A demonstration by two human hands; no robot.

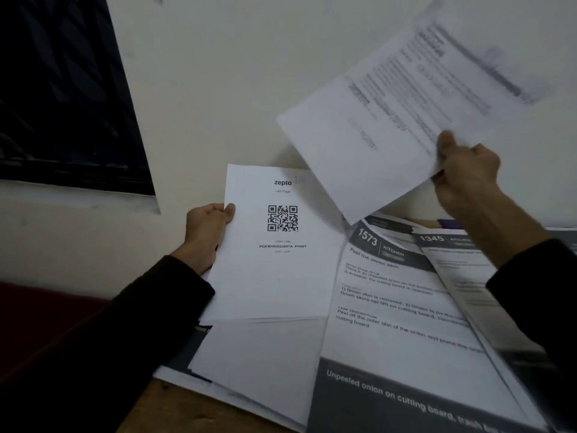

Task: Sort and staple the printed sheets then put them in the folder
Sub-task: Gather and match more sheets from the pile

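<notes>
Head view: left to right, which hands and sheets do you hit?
Left hand gripping the zepto QR sheet → sheet headed 1573 lying on the pile → sheet headed 1345 → right hand, raised, pinching a blurred printed sheet.

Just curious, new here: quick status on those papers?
Left hand grips QR-code sheet. Right hand pinches blurred printed sheet, raised. Loose sheets spread beneath. No stapler visible.
</notes>
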